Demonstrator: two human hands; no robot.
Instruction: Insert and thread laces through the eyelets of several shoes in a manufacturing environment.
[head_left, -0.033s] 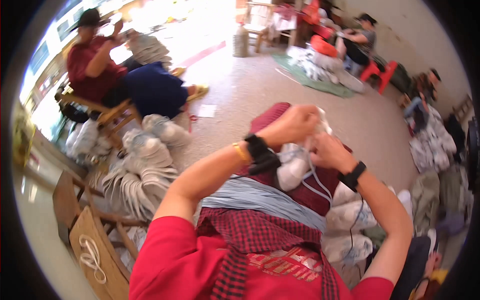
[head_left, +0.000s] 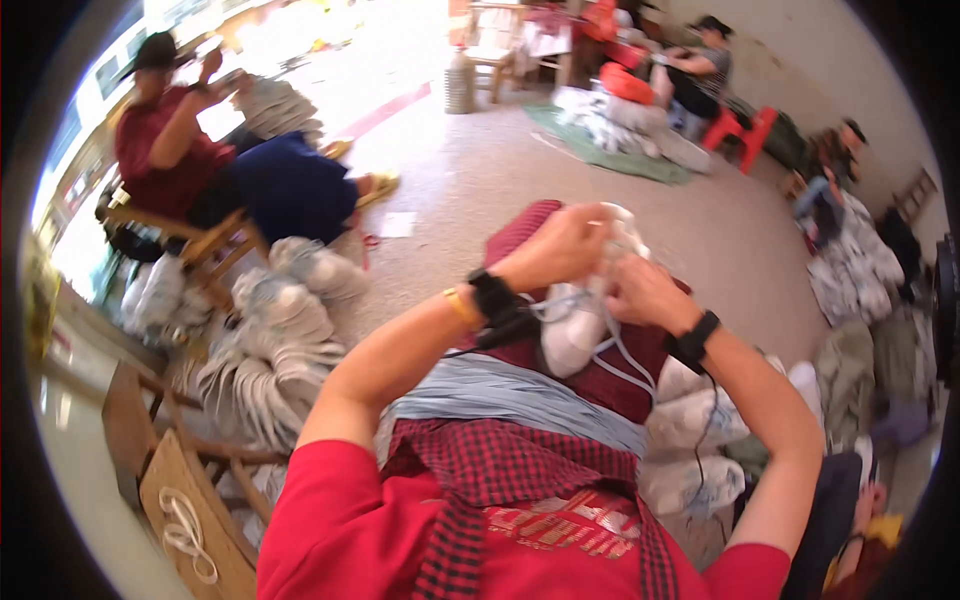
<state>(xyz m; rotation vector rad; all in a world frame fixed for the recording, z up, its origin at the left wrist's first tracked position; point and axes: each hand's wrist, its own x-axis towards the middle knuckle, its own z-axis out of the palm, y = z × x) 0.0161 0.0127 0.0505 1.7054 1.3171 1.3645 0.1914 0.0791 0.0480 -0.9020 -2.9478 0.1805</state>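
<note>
Over my lap lies a white shoe (head_left: pixel 574 338) with its rounded toe toward me, and pale grey shoelace (head_left: pixel 628 362) hangs in loops from it. My left hand (head_left: pixel 575 243) is closed at the shoe's far part, fingers pinched and slightly blurred. Close beside it, my right hand (head_left: pixel 645 292) is closed on the shoe's right side. Whether the fingertips also pinch the lace is hidden. A bundle of grey-blue laces (head_left: pixel 500 400) stretches across my lap, over dark red cloth (head_left: pixel 518 228).
Off-white curved shoe pieces (head_left: pixel 265 375) are heaped on my left beside a wooden chair (head_left: pixel 190 490). Wrapped white bundles (head_left: pixel 690 485) lie on my right. A person in dark red (head_left: pixel 175 150) sits at the far left; others sit at the far right near a green sheet (head_left: pixel 620 160).
The whole scene has shifted slightly left in view. My hands have shifted a little against the shoe, and more of its white far end shows between them.
</note>
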